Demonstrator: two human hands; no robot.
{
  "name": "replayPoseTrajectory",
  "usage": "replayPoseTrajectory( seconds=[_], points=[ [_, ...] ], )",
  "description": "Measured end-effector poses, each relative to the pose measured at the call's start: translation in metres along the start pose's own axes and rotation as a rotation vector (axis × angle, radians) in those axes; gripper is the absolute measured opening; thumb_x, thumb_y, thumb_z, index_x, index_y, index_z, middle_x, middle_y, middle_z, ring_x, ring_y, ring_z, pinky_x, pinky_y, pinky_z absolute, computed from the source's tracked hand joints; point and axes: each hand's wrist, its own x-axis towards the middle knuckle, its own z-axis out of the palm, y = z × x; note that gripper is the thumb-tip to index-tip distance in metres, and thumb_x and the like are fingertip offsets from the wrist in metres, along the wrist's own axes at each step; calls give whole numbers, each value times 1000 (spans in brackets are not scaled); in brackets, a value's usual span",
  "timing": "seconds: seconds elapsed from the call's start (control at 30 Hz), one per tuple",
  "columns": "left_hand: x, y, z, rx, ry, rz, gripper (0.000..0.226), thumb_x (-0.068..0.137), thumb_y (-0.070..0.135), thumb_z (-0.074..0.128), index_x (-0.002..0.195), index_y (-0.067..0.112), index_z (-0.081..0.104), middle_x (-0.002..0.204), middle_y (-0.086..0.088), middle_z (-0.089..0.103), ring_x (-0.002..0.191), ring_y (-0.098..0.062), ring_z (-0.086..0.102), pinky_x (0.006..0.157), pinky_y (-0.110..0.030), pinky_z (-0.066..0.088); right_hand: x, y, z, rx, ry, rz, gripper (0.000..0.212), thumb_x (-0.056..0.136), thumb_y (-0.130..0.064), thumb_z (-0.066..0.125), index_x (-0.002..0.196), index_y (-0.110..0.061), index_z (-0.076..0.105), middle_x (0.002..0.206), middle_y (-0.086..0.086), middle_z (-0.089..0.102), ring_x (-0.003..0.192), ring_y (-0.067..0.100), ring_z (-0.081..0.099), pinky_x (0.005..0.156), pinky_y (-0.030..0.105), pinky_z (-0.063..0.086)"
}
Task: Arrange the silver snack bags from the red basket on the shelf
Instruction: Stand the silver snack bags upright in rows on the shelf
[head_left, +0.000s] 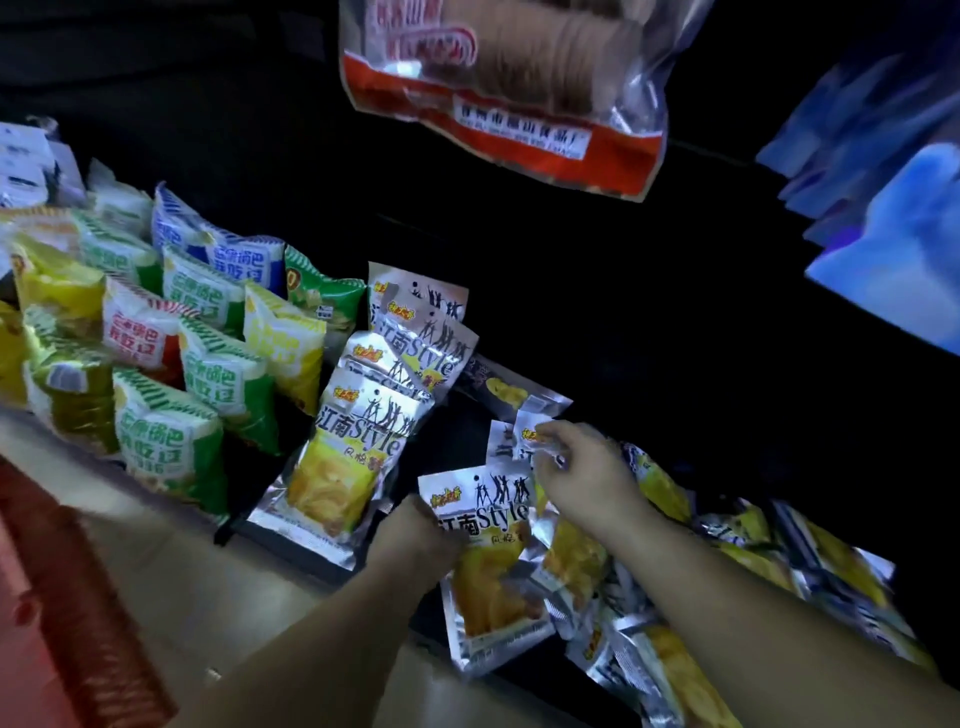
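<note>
Dim shelving fills the head view, and the dark shelf (171, 551) runs from near left to far right with its back in shadow. A row of silver bags (363, 441) stands upright and overlapping at the centre, faces toward me, just right of the green and yellow packets (208, 364). I take this row as the pattern to copy.

My left hand (415, 540) curls its fingers round the left edge of the front silver bag (488, 545) and holds it upright, likely so that it starts a new row beside the first. My right hand (582, 467) pinches the top corner of a second silver bag (511, 441) just behind it, which I judge keeps that one from tipping while I line up the two.

To the near right a loose pile (727, 571) of silver bags lies flat and jumbled, not yet stood up. The red basket (78, 597) is a blur at the near left. A biscuit bag (493, 78) hangs above, and blue packs (883, 234) sit far right.
</note>
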Motion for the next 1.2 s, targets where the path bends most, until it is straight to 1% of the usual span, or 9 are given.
replayPoseTrajectory(
  seconds=[0.07, 0.17, 0.3, 0.5, 0.63, 0.8, 1.03, 1.13, 1.2],
  points=[
    [9, -4, 8, -126, -39, -6, 44, 76, 40, 87, 101, 19, 59, 90, 5, 61, 75, -8, 58, 54, -23, 42, 24, 5, 8, -70, 53, -48, 28, 100, -30, 57, 128, -28, 61, 137, -2, 49, 95, 17, 61, 79, 33, 49],
    [21, -9, 19, -347, -75, -33, 44, 70, 21, 94, 100, 18, 62, 99, 4, 63, 80, -10, 63, 65, -26, 55, 65, 15, 19, -271, 86, -102, 37, 99, -33, 57, 136, -29, 58, 163, 1, 25, 146, 27, 33, 106, 41, 44],
    [27, -4, 23, -556, -106, -10, 36, 79, 2, 85, 106, 19, 68, 105, -2, 66, 76, -12, 67, 56, -20, 56, 94, 25, 31, -438, -7, -112, 53, 99, -39, 55, 150, -31, 43, 169, 0, 12, 156, 21, -1, 125, 45, 15],
    [32, 9, 17, -632, -8, 81, 38, 89, 5, 74, 122, 22, 64, 111, 3, 66, 71, -18, 66, 72, -43, 62, 110, 39, 39, -393, 95, -126, 23, 96, -33, 60, 116, -23, 57, 123, 3, 56, 119, 29, 50, 97, 41, 44],
    [32, 11, 17, -627, -72, 101, 62, 88, 8, 77, 142, 22, 50, 94, 8, 60, 86, -15, 70, 68, -23, 61, 102, 41, 35, -410, 188, -132, 27, 98, -26, 60, 118, -26, 42, 104, 3, 62, 84, 29, 61, 64, 44, 53],
    [28, 21, 22, -634, -230, 72, 91, 82, -4, 78, 157, 19, 31, 123, 0, 59, 98, -18, 68, 68, -23, 61, 92, 64, 17, -588, 106, -59, 37, 97, -13, 58, 134, -20, 61, 121, 9, 53, 100, 35, 58, 69, 36, 46],
    [15, 54, 47, -648, -293, 48, 90, 80, 3, 83, 153, 27, 36, 112, 6, 59, 90, -11, 65, 60, -17, 54, 66, 75, -20, -653, 78, -89, 38, 88, -7, 58, 123, -18, 68, 116, 8, 55, 114, 32, 53, 87, 36, 49],
    [12, 63, 61, -624, -315, 81, 86, 84, 2, 79, 155, 25, 36, 118, 4, 61, 86, -8, 64, 62, -18, 56, 54, 74, -33, -873, 19, -23, 34, 89, -18, 58, 120, -25, 68, 121, 1, 61, 123, 26, 53, 121, 45, 21],
    [6, 68, 69, -593, -358, 88, 87, 87, 5, 77, 158, 29, 32, 144, -5, 51, 83, -6, 59, 54, -11, 52, 48, 73, -42, -975, -64, 51, 42, 85, -19, 57, 126, -27, 65, 134, -1, 59, 131, 23, 48, 124, 54, 4]
  ],
)
